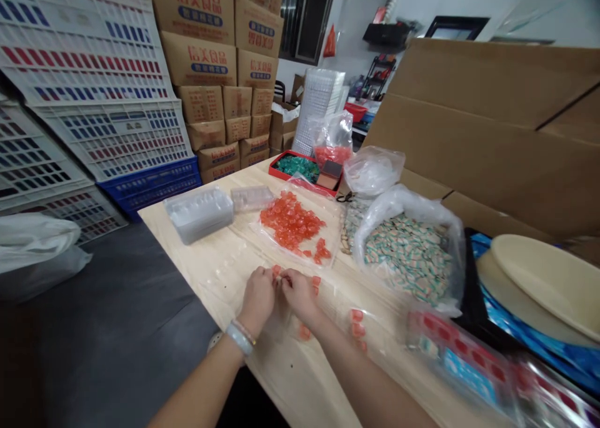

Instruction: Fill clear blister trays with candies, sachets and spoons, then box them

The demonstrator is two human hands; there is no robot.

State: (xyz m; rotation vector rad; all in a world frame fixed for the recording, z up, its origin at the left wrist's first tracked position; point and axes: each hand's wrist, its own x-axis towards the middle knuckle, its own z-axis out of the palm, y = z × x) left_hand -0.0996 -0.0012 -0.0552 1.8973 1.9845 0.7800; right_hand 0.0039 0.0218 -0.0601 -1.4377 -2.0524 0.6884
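My left hand (257, 298) and my right hand (299, 295) meet at the fingertips above a light wooden table (197, 272). A small orange sweet (276, 270) sits in my left fingertips, and my right fingers curl in beside it, partly hidden. Several loose orange sweets (357, 323) lie to the right of my right hand, on a thin clear plastic sheet. Farther forward, a heap of orange sweets (291, 222) rests on a clear plastic bag. A clear blister tray (225, 281) lies faintly visible by my left hand.
An open bag of wrapped sweets (403, 259) and a red tray of green sweets (295, 167) stand on the table. Clear plastic boxes (199, 214) lie at the far left. Cardboard sheets rise on the right, with stacked cartons and plastic crates behind.
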